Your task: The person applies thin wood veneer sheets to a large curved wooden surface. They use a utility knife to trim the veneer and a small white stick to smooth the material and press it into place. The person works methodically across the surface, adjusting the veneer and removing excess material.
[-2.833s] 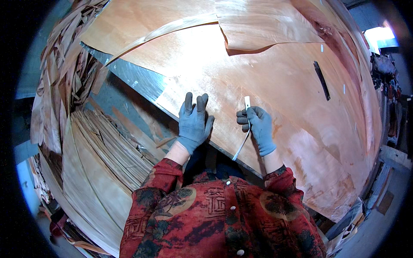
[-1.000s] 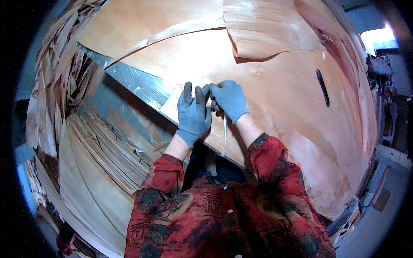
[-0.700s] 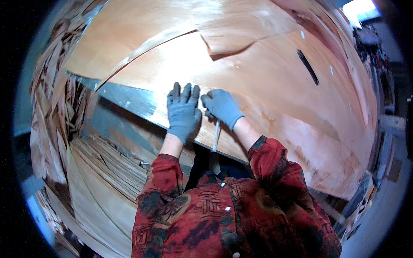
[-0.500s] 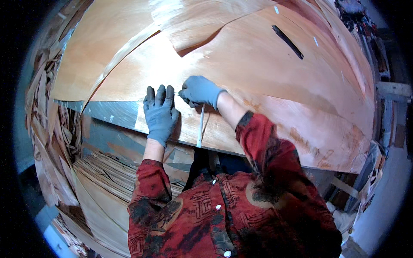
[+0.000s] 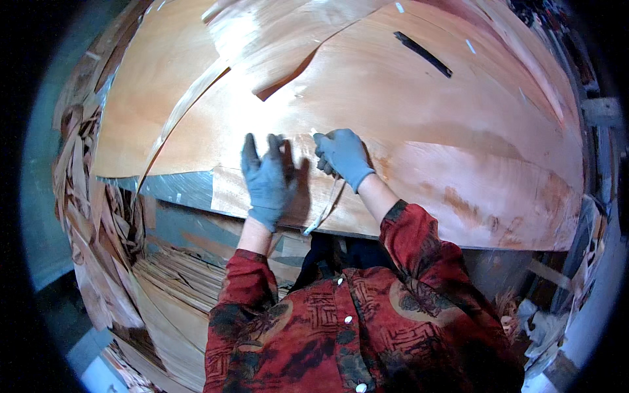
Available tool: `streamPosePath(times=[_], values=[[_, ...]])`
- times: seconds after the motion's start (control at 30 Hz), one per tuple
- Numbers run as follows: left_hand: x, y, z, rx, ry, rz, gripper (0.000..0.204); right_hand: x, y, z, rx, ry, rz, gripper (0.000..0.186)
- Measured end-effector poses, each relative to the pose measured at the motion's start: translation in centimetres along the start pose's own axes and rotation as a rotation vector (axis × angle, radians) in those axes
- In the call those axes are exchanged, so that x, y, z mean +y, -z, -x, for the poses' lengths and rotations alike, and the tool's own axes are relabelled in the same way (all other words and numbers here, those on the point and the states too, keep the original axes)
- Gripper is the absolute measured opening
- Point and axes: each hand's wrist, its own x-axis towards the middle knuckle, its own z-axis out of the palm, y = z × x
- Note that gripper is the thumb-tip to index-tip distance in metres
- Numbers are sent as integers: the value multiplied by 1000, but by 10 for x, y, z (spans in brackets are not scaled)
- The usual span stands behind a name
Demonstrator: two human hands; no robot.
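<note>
Thin tan wood veneer sheets (image 5: 386, 108) lie overlapped on a large work surface in front of me. My left hand (image 5: 266, 188), in a grey glove, has its fingers stretched out and apart over the near part of the veneer, casting a shadow. It holds nothing. To its right, my gloved right hand (image 5: 346, 157) is closed, low over the sheet. A thin pale strip (image 5: 320, 219) with a whitish lower end hangs from under it toward the near edge. The fingers hide the strip's upper end.
A dark narrow strip (image 5: 424, 54) lies on the veneer at the far right. A long curled veneer strip (image 5: 175, 121) crosses the left side. Bare grey surface (image 5: 177, 186) shows at the near left edge. Veneer offcuts (image 5: 78, 190) hang at the left, with stacked strips (image 5: 180, 278) below.
My left hand has lifted off the veneer and shifted right. My right hand has moved right and slightly nearer, and the pale strip now slants. The whole view has shifted a little.
</note>
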Motion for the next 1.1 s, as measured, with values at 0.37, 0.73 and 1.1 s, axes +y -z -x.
streamPosePath(times=[0.37, 0.73, 1.1], values=[[34, -29, -22, -298, -120, 10, 63, 23, 33, 8, -112, 10, -96, 34], [30, -25, -21, -378, -126, -76, 69, 85, 110, 45, 115, 74, -41, 34], [148, -45, -71, -219, -430, 310, 63, 95, 149, 34, 410, 9, 377, 43]])
